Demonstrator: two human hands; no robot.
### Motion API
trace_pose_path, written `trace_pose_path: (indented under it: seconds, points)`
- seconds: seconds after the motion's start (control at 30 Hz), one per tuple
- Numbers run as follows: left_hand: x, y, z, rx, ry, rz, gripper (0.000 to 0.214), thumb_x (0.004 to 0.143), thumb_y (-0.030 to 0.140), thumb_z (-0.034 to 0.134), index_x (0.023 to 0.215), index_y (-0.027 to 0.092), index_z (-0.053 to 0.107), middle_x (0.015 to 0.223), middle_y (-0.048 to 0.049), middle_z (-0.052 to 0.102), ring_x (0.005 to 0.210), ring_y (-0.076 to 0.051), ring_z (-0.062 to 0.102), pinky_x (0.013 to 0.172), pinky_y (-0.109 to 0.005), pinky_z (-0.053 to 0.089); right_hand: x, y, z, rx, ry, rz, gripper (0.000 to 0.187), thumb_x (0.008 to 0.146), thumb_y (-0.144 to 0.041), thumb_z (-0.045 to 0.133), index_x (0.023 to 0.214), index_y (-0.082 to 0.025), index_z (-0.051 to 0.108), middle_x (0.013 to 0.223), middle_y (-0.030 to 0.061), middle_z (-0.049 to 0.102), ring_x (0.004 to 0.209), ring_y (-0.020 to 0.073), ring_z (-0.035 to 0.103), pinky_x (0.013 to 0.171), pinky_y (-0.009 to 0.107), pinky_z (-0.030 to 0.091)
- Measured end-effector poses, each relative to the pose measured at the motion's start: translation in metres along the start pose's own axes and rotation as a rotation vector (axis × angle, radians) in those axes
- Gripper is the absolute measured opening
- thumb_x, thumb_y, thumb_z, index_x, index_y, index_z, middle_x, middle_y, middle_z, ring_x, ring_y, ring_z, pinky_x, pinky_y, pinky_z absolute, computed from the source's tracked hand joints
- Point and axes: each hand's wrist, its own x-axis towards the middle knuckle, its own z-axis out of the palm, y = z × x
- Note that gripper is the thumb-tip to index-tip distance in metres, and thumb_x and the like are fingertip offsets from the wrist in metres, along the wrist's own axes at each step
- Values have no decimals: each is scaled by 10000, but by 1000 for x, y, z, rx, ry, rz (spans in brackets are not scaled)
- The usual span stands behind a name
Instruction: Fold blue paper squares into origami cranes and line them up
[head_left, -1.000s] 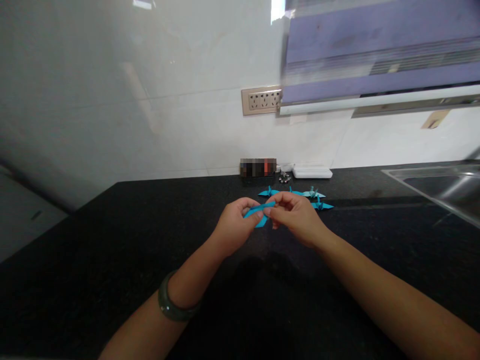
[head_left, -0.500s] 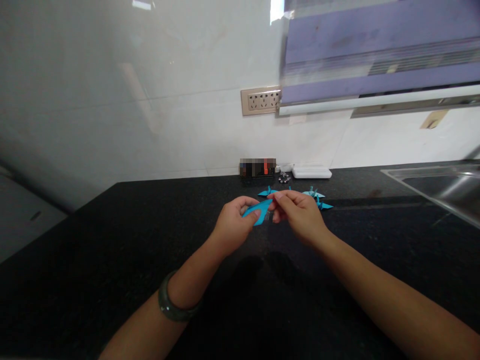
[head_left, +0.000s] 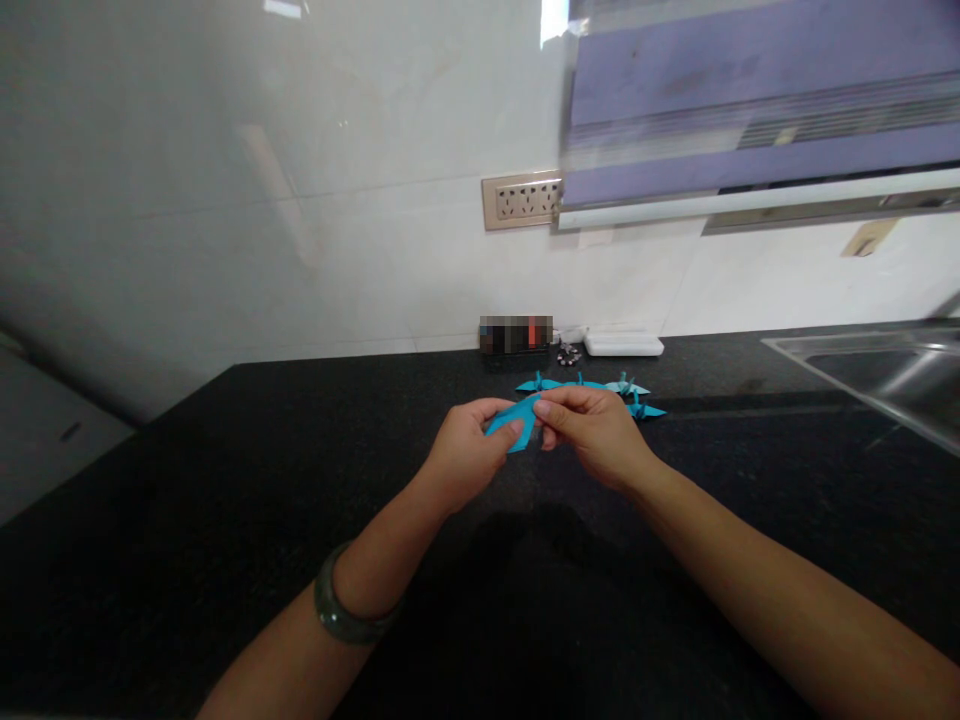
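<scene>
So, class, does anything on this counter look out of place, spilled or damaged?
Nothing visibly spilled or damaged. One blue paper bird sits out of line, in front of the other paper birds. The dark box by the wall is pixelated, so its front can't be judged.

Kitchen, by its fittings: a dark countertop (head_left: 225, 500) is running along a pale tiled wall (head_left: 390, 270); a metal sink (head_left: 885, 375) is sitting at right; a socket panel (head_left: 521, 201) is showing beside a purple blind (head_left: 720, 90).
</scene>
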Motion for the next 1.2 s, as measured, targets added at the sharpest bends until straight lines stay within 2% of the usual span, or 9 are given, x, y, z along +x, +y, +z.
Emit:
trace_pose_path:
  seconds: [0.57, 0.77, 1.2]
  points:
    - [-2, 3, -1, 29, -23, 27, 277, 721, 307, 564, 894, 103, 636, 487, 42, 440, 401, -48, 344, 390, -173, 267, 0, 4, 0, 31, 42, -4, 216, 681, -366, 650, 678, -151, 641, 573, -5, 601, 437, 74, 495, 459, 235, 396]
    - [-3, 4, -1, 29, -13, 24, 306, 718, 312, 570, 922, 94, 638, 481, 39, 449, 408, -55, 354, 390, -178, 274, 1, 6, 0, 91, 70, 14, 243, 668, -338, 669, 824, -151, 668, 525, -21, 589, 439, 80, 501, 467, 236, 394]
    - [-3, 3, 0, 12, -2, 41, 327, 707, 313, 585, 953, 107, 652, 472, 29, 470, 426, -69, 380, 412, -187, 303, 0, 7, 2, 66, 82, -4, 246, 695, -382, 638, 735, -139, 640, 535, -9, 585, 442, 83, 490, 462, 233, 385]
